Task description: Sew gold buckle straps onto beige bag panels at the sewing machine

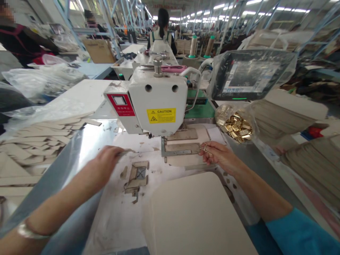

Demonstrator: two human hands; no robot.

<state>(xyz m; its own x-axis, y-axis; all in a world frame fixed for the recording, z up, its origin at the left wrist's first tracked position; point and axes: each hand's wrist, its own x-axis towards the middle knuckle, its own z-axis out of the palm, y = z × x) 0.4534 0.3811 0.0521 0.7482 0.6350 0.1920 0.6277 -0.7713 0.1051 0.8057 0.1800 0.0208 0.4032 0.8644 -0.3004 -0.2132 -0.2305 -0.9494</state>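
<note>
My left hand [107,163] rests on the white work surface left of the sewing machine [156,102], fingers closed on a thin beige strip [126,151] that is blurred. My right hand [217,154] is at the right of the metal clamp frame [177,150] under the machine head, pinching a small gold metal ring [205,148] over a beige piece [183,160]. A small template with a square cut-out [138,175] lies between my hands.
A bag of gold buckles [236,125] sits right of the machine, below a plastic-covered control screen [249,76]. Beige strips [39,141] are stacked at the left, beige stacks [305,156] at the right. A large beige panel [196,216] lies in front. Other workers are behind.
</note>
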